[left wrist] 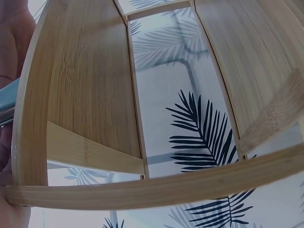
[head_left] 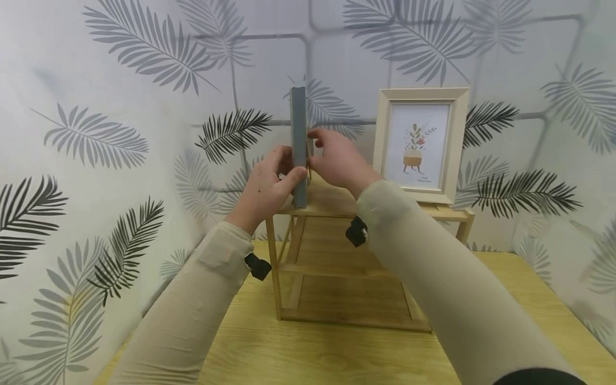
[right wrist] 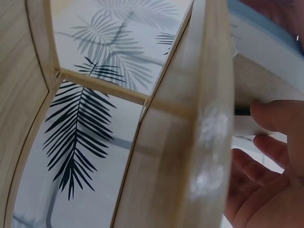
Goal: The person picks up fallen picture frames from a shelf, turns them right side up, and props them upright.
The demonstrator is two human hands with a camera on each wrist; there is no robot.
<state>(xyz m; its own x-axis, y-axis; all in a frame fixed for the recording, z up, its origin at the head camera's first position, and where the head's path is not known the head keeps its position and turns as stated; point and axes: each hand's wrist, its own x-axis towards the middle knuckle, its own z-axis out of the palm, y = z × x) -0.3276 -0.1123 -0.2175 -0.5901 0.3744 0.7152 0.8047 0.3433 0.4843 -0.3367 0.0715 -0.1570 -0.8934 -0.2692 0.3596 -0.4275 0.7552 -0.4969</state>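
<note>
A slim blue-grey picture frame [head_left: 298, 149] stands upright, turned edge-on, over the left end of the wooden shelf's top board [head_left: 332, 200]. My left hand [head_left: 269, 187] grips it from the left, thumb across the near edge. On the frame's other side my right hand [head_left: 339, 160] pinches a thin part at its back with thumb and fingers. The right wrist view shows the frame's brownish back panel [right wrist: 261, 83] and my right thumb [right wrist: 273, 114] touching beside a dark slot. In the left wrist view only a blue corner of the frame shows; its front is hidden.
A cream picture frame [head_left: 421, 144] with a potted-plant print stands at the right end of the shelf top. The shelf has two lower boards [head_left: 346, 297] and rests on a yellow wood table [head_left: 308, 353]. Leaf-patterned wall covering [head_left: 159, 53] rises close behind.
</note>
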